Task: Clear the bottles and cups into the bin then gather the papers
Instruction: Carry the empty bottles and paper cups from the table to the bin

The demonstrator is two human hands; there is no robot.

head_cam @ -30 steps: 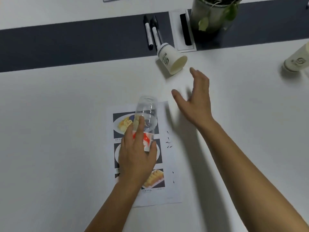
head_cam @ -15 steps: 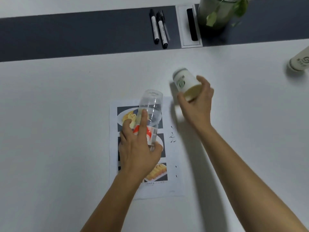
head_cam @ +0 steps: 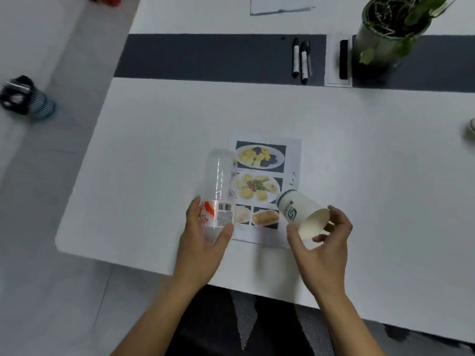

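Note:
My left hand (head_cam: 201,242) grips a clear plastic bottle (head_cam: 219,191) with a red and white label, held above the white table (head_cam: 154,150). A white paper cup (head_cam: 300,214) with a green logo is held tilted in my right hand (head_cam: 323,245), its mouth facing me. Beneath both lies a paper (head_cam: 264,183) printed with food photos. A dark bin (head_cam: 25,97) stands on the floor to the far left. Another paper (head_cam: 280,5) lies at the table's far edge.
Two markers (head_cam: 300,59) and a black eraser on a white holder (head_cam: 343,60) lie on the dark strip. A potted plant (head_cam: 390,29) stands at the back right. Another cup (head_cam: 471,125) peeks in at the right edge. The table's left edge drops to grey floor.
My right hand reached the fallen cup, took hold of it and drew it back toward me. The bottle shifted left in my left hand. The view swung left, revealing the floor and bin.

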